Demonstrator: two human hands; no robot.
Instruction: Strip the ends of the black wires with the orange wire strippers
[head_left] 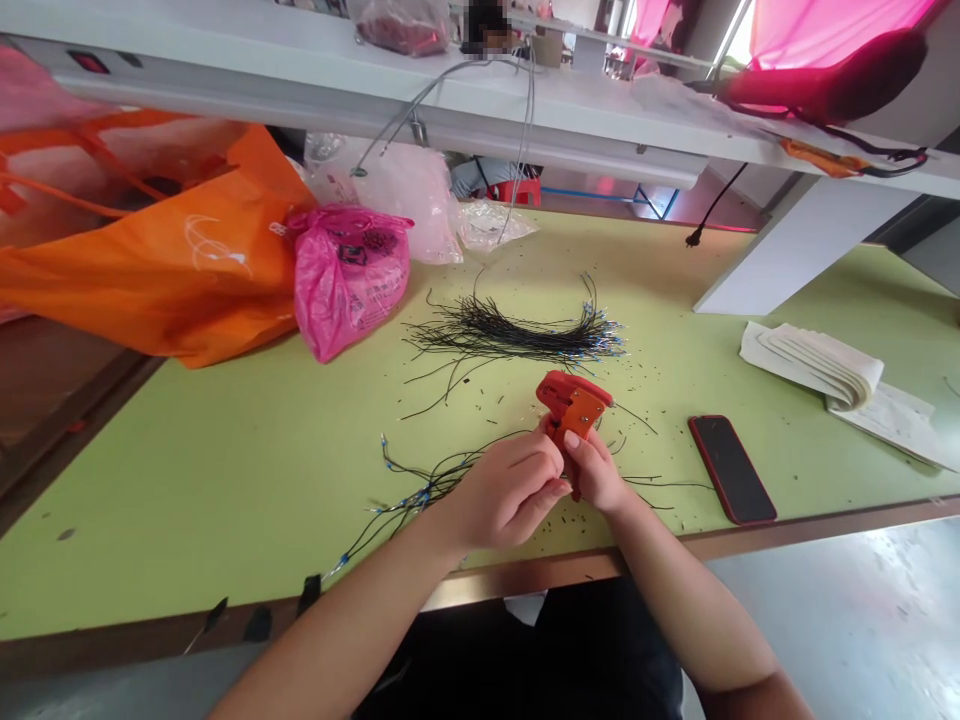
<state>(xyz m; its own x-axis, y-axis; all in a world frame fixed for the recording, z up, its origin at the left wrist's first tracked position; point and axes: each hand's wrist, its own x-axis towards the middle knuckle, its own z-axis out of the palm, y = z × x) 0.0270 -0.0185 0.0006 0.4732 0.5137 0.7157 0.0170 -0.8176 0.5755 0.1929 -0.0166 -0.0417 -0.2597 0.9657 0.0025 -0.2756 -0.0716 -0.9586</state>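
Observation:
In my right hand (598, 472) is a red and orange wire stripper (581, 400), its head pointing up and away from me. The fingers are wrapped round its handles. My left hand (510, 490) is closed right beside the tool's jaw side, its fingers curled in a pinch. What it pinches is hidden. Under and behind the left wrist lies a loose group of black wires (431, 488) with blue and bare metal ends. Beyond the tool, a large bundle of black wires (517, 335) is spread, its blue-tipped ends to the right.
A red-edged phone (731, 468) and folded papers (817, 365) lie at right. An orange bag (172, 270) and a pink plastic bag (352, 280) stand at left. A white shelf (600, 125) spans the green table (247, 480). A black plug (694, 238) hangs below it.

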